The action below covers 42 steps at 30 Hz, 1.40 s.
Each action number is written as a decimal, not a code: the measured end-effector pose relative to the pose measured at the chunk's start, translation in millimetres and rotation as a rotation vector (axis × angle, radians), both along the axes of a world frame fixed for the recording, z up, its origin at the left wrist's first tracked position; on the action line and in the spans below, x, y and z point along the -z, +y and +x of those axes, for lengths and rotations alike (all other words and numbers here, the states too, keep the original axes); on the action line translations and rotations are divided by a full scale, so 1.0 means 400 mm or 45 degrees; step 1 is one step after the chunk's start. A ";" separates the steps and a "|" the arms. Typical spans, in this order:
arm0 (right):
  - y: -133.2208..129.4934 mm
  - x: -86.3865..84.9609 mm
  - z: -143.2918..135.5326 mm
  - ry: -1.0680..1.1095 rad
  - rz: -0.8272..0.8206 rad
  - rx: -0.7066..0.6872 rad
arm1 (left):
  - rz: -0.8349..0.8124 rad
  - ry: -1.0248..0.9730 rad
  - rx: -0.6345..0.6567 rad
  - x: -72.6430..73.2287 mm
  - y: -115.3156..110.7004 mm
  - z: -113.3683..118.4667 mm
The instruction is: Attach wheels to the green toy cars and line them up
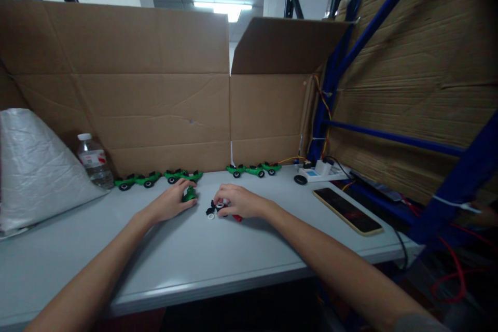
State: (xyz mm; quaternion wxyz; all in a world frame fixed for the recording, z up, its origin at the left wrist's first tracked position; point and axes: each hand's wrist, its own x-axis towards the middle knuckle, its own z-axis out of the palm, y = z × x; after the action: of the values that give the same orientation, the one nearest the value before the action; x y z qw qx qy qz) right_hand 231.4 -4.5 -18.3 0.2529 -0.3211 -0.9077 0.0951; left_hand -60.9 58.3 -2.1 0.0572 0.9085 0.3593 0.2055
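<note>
My left hand [174, 201] is closed around a green toy car body [189, 194], resting at the table surface. Most of the car body hides behind my fingers. To its right, my right hand [241, 201] reaches down with bent fingers over a small cluster of loose parts. Black parts [210, 211] and a white ring [210, 216] lie by its fingertips, and a red piece [237, 217] shows under the palm side. Whatever is pinched between those fingertips is too small to make out.
Several green toy cars [148, 180] line the back left, and more green toy cars [254, 170] stand at back centre. A water bottle [93, 161] and a silvery bag [42, 176] are left. A phone [348, 211], a power strip [322, 172] and a blue rack post [330, 88] are right.
</note>
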 end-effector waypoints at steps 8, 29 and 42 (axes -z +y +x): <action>0.005 0.003 -0.004 -0.010 0.004 0.008 | -0.008 0.039 -0.015 0.007 0.010 -0.006; 0.006 -0.006 -0.012 0.015 0.031 -0.047 | -0.032 0.052 -0.026 0.008 0.019 -0.006; -0.001 -0.011 -0.038 -0.126 0.121 0.004 | -0.042 0.017 -0.014 0.011 0.025 -0.007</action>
State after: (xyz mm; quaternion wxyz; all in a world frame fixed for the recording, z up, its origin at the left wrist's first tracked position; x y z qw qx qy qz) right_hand 216.1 -5.0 -14.1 0.2230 -0.3144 -0.9220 0.0355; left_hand -63.7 68.2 -6.6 0.0686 0.9069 0.3679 0.1936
